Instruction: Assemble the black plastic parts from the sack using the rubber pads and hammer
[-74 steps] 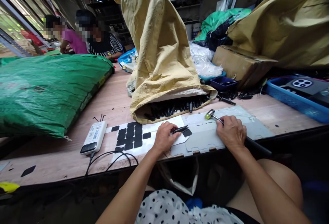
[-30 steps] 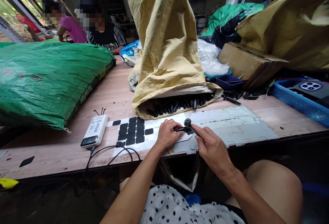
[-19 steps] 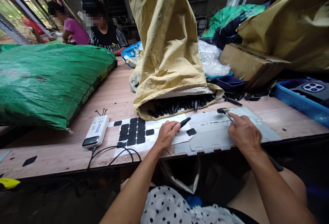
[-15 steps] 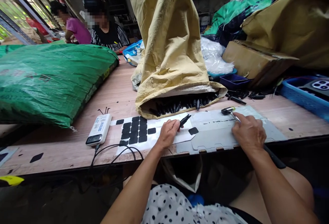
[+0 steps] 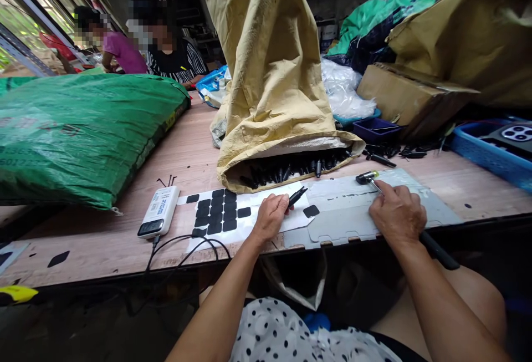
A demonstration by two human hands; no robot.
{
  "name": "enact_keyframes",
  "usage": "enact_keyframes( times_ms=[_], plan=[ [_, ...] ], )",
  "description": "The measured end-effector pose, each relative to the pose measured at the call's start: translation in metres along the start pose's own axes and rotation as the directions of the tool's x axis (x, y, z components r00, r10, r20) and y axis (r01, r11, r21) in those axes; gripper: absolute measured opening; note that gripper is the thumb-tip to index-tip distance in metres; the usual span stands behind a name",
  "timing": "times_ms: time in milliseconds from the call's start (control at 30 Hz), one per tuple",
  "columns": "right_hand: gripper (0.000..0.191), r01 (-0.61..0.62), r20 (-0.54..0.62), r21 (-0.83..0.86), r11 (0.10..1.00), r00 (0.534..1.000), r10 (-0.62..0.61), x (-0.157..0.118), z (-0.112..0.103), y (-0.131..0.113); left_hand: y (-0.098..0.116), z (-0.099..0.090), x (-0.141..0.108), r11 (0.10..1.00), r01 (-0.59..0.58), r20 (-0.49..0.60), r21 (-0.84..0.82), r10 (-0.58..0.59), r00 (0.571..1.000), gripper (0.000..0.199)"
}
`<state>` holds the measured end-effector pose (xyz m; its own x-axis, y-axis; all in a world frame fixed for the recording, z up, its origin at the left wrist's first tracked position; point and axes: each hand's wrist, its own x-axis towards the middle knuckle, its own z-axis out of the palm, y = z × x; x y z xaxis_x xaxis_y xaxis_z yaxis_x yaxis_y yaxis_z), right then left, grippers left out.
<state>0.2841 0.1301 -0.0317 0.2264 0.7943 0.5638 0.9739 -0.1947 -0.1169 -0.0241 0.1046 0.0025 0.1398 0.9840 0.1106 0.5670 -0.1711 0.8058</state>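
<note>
My left hand point(image 5: 271, 217) is closed around a slim black pen-shaped part point(image 5: 297, 196), whose forked-looking tip points up and to the right. Under that hand lies a white sheet point(image 5: 254, 222), with black rounded-square stickers point(image 5: 216, 210) to its left. One loose black square point(image 5: 311, 210) rests just right of the hand. In my right hand point(image 5: 397, 210) is a small hammer point(image 5: 439, 251); its black handle sticks out behind the palm, and its metal head is over the grey board point(image 5: 344, 219). The fingers hide the middle of the hammer.
A tan sack point(image 5: 274, 74) lies open towards me, several black parts point(image 5: 286, 172) in its mouth. Left are a white power bank point(image 5: 159, 212) with black cables and a green sack point(image 5: 83, 134). A blue tray point(image 5: 494, 154) and cardboard box point(image 5: 409, 96) stand right. Two people sit beyond.
The view has shifted slightly. My right hand with the hammer sits marginally further left; my left hand keeps the black part in nearly the same place.
</note>
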Motion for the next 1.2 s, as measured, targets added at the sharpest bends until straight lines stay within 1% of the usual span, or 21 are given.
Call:
enact_keyframes(
  times_ms=[100,200,300,367,400,467,533,600,667,733,800,867,900,933,967,1000,1033,1067,1100,1133,1200],
  plan=[
    [0.039,0.0,-0.006,0.002,1.0,1.0,0.0,0.0,0.002,0.0,-0.001,0.001,0.001,0.999,-0.022,0.018,0.041,0.021,1.0,0.048],
    [0.039,-0.008,0.001,0.006,1.0,1.0,0.008,0.0,0.003,0.001,0.003,0.002,0.0,0.987,-0.073,0.052,0.141,0.066,0.996,0.043],
    [0.039,-0.012,0.007,0.011,1.0,1.0,0.012,0.001,0.003,0.001,0.019,-0.002,-0.011,0.962,-0.17,0.092,0.211,0.154,0.984,0.033],
    [0.039,-0.01,0.002,0.011,1.0,1.0,0.01,0.001,0.003,0.001,0.033,-0.007,-0.026,0.962,-0.208,0.178,0.175,0.177,0.968,0.029],
    [0.039,-0.009,-0.002,0.011,1.0,1.0,0.009,0.0,0.003,0.001,0.04,-0.009,-0.036,0.966,-0.211,0.247,0.15,0.17,0.954,0.03],
    [0.04,-0.009,-0.008,0.012,1.0,1.0,0.009,0.0,0.004,0.001,0.048,-0.009,-0.058,0.971,-0.196,0.399,0.136,0.127,0.908,0.03],
    [0.04,-0.005,-0.01,0.016,1.0,1.0,0.006,0.0,0.004,0.002,0.047,-0.003,-0.079,0.965,-0.167,0.503,0.202,0.044,0.863,0.029],
    [0.04,-0.001,-0.013,0.015,1.0,1.0,0.001,0.0,0.005,0.002,0.036,0.011,-0.096,0.942,-0.114,0.526,0.317,-0.075,0.847,0.026],
    [0.04,0.001,-0.015,0.011,1.0,1.0,-0.001,0.0,0.005,0.002,0.023,0.026,-0.107,0.895,-0.038,0.491,0.444,-0.207,0.846,0.027],
    [0.039,-0.001,-0.011,0.007,1.0,1.0,0.001,0.0,0.004,0.002,0.016,0.037,-0.112,0.852,0.015,0.457,0.523,-0.296,0.839,0.029],
    [0.039,0.001,-0.001,0.006,1.0,1.0,-0.001,0.0,0.003,0.002,0.018,0.036,-0.11,0.867,0.03,0.472,0.497,-0.299,0.829,0.033],
    [0.039,0.007,0.002,0.004,1.0,1.0,-0.007,0.0,0.003,0.002,0.028,0.023,-0.098,0.931,0.021,0.521,0.364,-0.223,0.824,0.035],
    [0.039,0.008,0.0,0.004,1.0,1.0,-0.008,0.0,0.003,0.002,0.033,0.012,-0.088,0.957,0.017,0.523,0.291,-0.174,0.834,0.032],
    [0.039,0.008,-0.002,0.005,1.0,1.0,-0.008,0.0,0.003,0.002,0.036,-0.001,-0.076,0.971,0.013,0.499,0.239,-0.134,0.856,0.029],
    [0.039,0.007,-0.003,0.006,1.0,1.0,-0.007,0.0,0.003,0.002,0.037,-0.015,-0.061,0.974,0.013,0.43,0.224,-0.111,0.896,0.029],
    [0.039,0.007,-0.002,0.007,1.0,1.0,-0.007,0.0,0.003,0.002,0.035,-0.029,-0.044,0.965,0.023,0.301,0.261,-0.104,0.948,0.029],
    [0.039,0.008,-0.002,0.009,1.0,1.0,-0.008,0.0,0.003,0.002,0.03,-0.042,-0.027,0.942,0.054,0.123,0.332,-0.1,0.987,0.028],
    [0.039,0.009,-0.002,0.011,1.0,1.0,-0.009,0.0,0.003,0.002,0.023,-0.054,-0.01,0.904,0.08,-0.041,0.421,-0.069,0.997,0.03],
    [0.039,0.011,-0.004,0.014,1.0,1.0,-0.011,0.0,0.003,0.001,0.014,-0.064,0.006,0.846,0.114,-0.14,0.52,-0.048,0.989,0.035],
    [0.039,0.012,-0.008,0.017,1.0,1.0,-0.011,0.0,0.003,0.001,0.004,-0.072,0.02,0.784,0.156,-0.18,0.601,-0.058,0.982,0.039],
    [0.04,0.008,-0.012,0.021,1.0,1.0,-0.008,0.0,0.003,0.001,-0.014,-0.081,0.04,0.687,0.202,-0.165,0.698,-0.12,0.979,0.045]
  ],
)
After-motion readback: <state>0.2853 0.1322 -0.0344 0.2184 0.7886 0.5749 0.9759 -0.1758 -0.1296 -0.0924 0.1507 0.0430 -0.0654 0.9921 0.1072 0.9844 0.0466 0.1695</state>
